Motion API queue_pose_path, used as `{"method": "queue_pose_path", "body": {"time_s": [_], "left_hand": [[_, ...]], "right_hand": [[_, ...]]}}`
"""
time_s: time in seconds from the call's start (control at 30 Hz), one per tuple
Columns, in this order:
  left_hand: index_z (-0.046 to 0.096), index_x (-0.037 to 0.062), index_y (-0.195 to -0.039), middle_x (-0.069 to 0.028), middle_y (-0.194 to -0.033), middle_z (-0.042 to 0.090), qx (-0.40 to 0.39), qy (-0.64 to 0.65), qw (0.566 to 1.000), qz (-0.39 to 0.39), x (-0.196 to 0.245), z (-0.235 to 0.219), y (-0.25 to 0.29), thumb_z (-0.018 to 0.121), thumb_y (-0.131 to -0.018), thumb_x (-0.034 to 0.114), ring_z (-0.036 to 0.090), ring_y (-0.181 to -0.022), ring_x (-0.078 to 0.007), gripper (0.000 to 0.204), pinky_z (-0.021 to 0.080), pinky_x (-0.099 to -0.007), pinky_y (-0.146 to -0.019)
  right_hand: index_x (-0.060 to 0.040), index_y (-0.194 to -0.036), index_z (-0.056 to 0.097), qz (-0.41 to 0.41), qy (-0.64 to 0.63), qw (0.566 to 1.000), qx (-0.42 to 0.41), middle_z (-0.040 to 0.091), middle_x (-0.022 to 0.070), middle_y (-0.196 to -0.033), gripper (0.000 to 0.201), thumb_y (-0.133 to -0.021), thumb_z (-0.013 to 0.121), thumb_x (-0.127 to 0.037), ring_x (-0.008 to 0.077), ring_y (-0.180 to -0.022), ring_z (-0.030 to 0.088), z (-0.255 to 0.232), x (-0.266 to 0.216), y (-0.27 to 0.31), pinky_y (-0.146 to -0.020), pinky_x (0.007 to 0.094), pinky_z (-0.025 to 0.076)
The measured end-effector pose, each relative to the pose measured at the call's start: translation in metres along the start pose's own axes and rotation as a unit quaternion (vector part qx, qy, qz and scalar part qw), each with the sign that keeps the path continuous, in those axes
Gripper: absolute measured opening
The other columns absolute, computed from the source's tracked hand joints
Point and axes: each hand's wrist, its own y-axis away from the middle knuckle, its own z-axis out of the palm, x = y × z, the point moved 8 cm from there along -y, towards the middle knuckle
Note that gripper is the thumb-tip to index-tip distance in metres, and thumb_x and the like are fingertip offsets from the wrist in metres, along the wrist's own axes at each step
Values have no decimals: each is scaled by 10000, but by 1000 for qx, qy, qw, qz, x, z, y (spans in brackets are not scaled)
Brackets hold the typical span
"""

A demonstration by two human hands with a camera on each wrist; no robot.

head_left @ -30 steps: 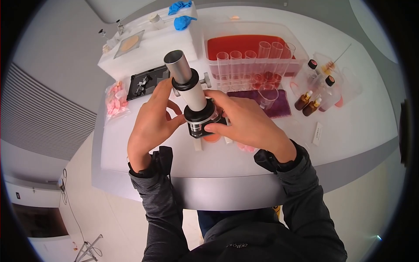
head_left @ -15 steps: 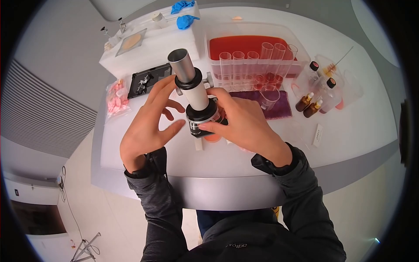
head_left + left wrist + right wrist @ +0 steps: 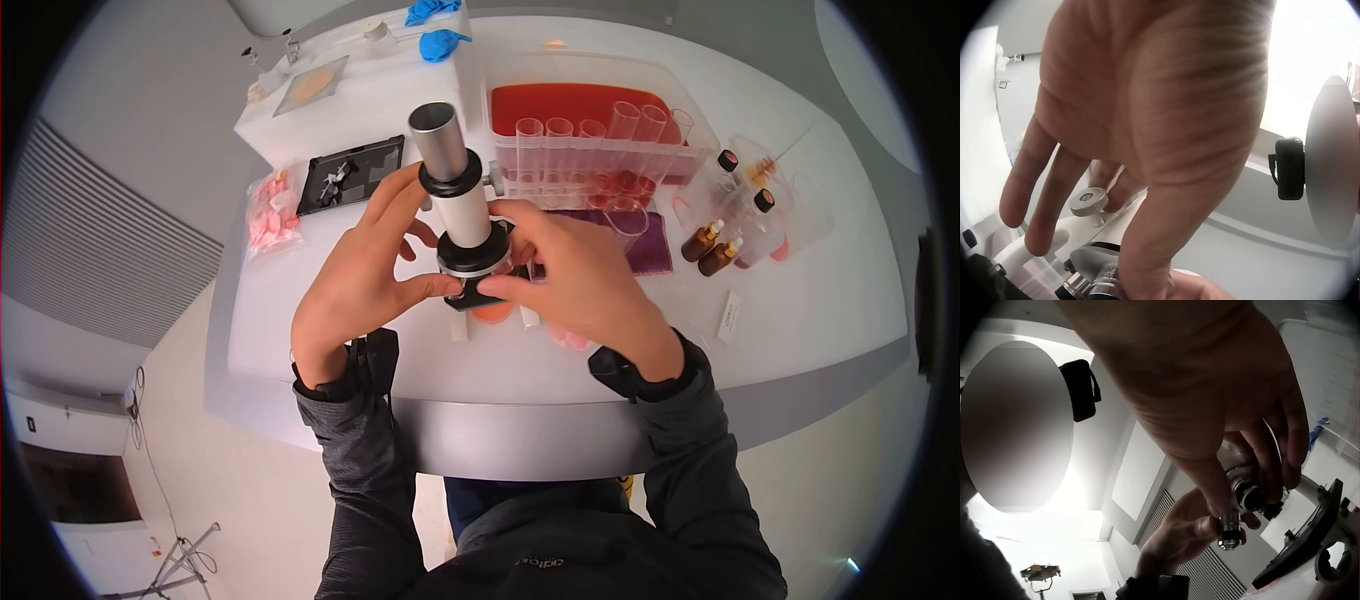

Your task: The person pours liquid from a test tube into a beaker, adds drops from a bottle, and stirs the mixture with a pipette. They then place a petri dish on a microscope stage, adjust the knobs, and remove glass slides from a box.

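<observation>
A microscope (image 3: 465, 222) with a silver eyepiece tube and white body stands in front of me. My right hand (image 3: 590, 275) grips its turning nosepiece, thumb in front on an objective lens (image 3: 1230, 532) and fingers round the far side. From the left, my left hand (image 3: 362, 272) brings its thumb against an objective (image 3: 1107, 289), with its fingers bent behind the tube. A knurled knob (image 3: 1088, 199) lies near the left fingers. Below the lenses, the black stage (image 3: 1300, 540) shows in the right wrist view. An orange-pink round dish (image 3: 492, 312) is partly hidden under the microscope.
Behind stands a clear tub (image 3: 690, 120) of red liquid, with upright tubes (image 3: 530, 150) before it. A beaker (image 3: 628, 222) sits on purple cloth (image 3: 655, 250). Brown dropper bottles (image 3: 715, 258) are to the right; a black tray (image 3: 375, 165) and bagged pink pieces (image 3: 275, 220) are left.
My left hand first drew away from the lenses, its thumb apart, then came back so the thumb meets an objective. The right hand keeps its grip on the nosepiece. The head view shifted slightly.
</observation>
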Motion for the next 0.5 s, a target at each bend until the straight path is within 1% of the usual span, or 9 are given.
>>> {"method": "queue_pose_path", "body": {"time_s": [0.07,0.1,0.17,0.2,0.3,0.4,0.5], "left_hand": [[465,60,-1381,-117,-1491,361,-4,14,1000,-13,0,0,-1,886,-644,130,630,-919,-210,851,521,-322,-738],[474,57,-1381,-116,-1501,346,-6,22,1000,-18,1,1,-1,887,-648,133,624,-923,-195,845,514,-313,-748],[450,65,-1394,-112,-1490,362,-9,11,1000,-17,5,1,-2,870,-659,116,628,-909,-210,848,523,-321,-740],[438,70,-1403,-115,-1478,379,-6,5,1000,-14,6,1,-2,863,-656,108,633,-899,-221,861,531,-330,-729],[429,80,-1409,-116,-1461,399,5,-15,1000,-11,8,1,-1,852,-649,102,639,-888,-243,870,542,-346,-711],[433,81,-1403,-107,-1452,407,5,-22,1000,-18,10,0,0,853,-651,114,638,-890,-250,863,542,-354,-710],[438,83,-1397,-97,-1442,415,4,-27,999,-19,11,1,-1,856,-651,127,636,-891,-253,857,540,-361,-713]], "right_hand": [[-58,-1243,586,-33,-8,999,5,683,82,-873,513,-783,781,-177,185,-730,642,-14,1,1,-674,300,522],[-65,-1227,596,-32,-28,999,25,683,83,-899,487,-792,776,-190,196,-749,647,-19,1,1,-676,305,525],[-77,-1197,614,-30,-64,995,69,683,87,-951,438,-809,764,-216,218,-787,657,-30,0,2,-680,314,532],[-74,-1203,613,-27,-67,994,76,673,81,-988,419,-828,752,-199,202,-777,648,-31,1,1,-698,297,535],[-76,-1195,617,-41,-78,988,127,681,80,-966,384,-857,729,-220,190,-791,658,-27,8,-6,-693,287,532],[-77,-1169,630,-18,-99,980,172,690,74,-938,328,-915,666,-283,184,-779,668,-29,7,-18,-693,295,525],[-70,-1116,656,30,-116,977,176,698,70,-887,318,-957,598,-340,184,-787,679,-25,20,-36,-700,306,516]]}}
